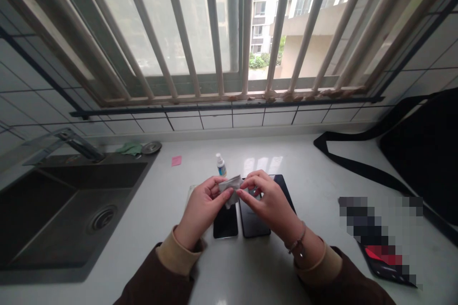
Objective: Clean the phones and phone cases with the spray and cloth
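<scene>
My left hand pinches a folded light grey cloth between thumb and fingers. At the cloth's right edge, the thumb and fingertips of my right hand close on it. The cloth is held up above a dark smartphone lying flat on the counter. To the phone's right lies a larger black tablet, partly covered by my right hand. A small white spray bottle with a blue label stands upright just behind the cloth. Something clear and flat shows in part behind my left hand.
A dark sink with a faucet is on the left. A green rag and a metal drain strainer lie behind it. A pink note lies nearby. On the right are a black bag and a partly blurred dark item.
</scene>
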Available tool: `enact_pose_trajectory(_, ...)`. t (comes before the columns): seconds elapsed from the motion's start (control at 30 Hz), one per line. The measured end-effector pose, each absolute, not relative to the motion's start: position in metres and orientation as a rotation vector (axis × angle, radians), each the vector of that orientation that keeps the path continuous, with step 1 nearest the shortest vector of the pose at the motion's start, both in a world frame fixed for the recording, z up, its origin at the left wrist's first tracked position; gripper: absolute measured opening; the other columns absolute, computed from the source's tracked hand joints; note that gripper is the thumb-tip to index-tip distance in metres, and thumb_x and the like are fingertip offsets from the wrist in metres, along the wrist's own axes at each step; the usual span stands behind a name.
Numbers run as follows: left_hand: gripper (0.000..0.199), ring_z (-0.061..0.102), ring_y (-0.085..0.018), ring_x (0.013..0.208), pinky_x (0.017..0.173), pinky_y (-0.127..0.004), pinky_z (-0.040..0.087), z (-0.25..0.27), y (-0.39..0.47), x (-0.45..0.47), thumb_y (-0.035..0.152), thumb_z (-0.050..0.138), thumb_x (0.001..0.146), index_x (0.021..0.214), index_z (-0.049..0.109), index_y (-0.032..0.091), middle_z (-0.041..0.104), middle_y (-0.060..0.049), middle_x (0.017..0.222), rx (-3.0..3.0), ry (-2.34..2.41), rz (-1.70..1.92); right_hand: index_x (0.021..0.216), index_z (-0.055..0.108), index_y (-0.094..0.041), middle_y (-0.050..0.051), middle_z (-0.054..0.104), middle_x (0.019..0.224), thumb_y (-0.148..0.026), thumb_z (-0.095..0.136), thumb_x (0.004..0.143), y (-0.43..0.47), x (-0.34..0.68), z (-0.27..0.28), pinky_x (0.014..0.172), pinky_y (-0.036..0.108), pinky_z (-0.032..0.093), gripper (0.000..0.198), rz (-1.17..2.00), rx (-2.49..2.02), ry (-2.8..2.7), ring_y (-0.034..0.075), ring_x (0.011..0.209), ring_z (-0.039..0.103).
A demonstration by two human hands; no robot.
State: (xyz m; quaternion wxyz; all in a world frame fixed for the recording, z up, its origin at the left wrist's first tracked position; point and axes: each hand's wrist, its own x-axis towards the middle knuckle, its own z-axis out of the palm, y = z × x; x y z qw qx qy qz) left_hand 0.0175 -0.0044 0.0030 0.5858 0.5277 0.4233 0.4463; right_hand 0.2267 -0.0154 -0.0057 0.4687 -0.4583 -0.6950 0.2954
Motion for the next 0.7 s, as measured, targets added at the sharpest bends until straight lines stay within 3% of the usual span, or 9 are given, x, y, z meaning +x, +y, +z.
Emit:
enact_pose_trajectory(0.47,0.043,0.077,-0.019,0.088,0.08,-0.027,0.058,0.0032,-0.0056,0.0203,0.043,0.092,0.083,0.108,0.069,0.017,0.083,-0.007,0.098,1.162,0.959,1.001,0.098,0.074,-0.023,0.009,0.065,0.116,-0.033,0.076,0.097,-0.0148,0.2211,-0.0148,0.076,0.034,0.059,0.011,0.793,-1.165,-1.592,0.023,0.1,0.067)
enact_pose_trajectory(0.7,0.036,0.062,-0.012,0.074,0.07,-0.021,0.052,0.0005,-0.0094,0.0227,0.048,0.084,0.091,0.098,0.071,0.015,0.07,-0.002,0.086,1.031,0.87,0.938,0.095,0.071,-0.023,0.008,0.066,0.113,-0.021,0.072,0.097,-0.0183,0.219,-0.0098,0.079,0.034,0.058,0.003,0.695,-1.104,-1.676,0.022,0.101,0.066)
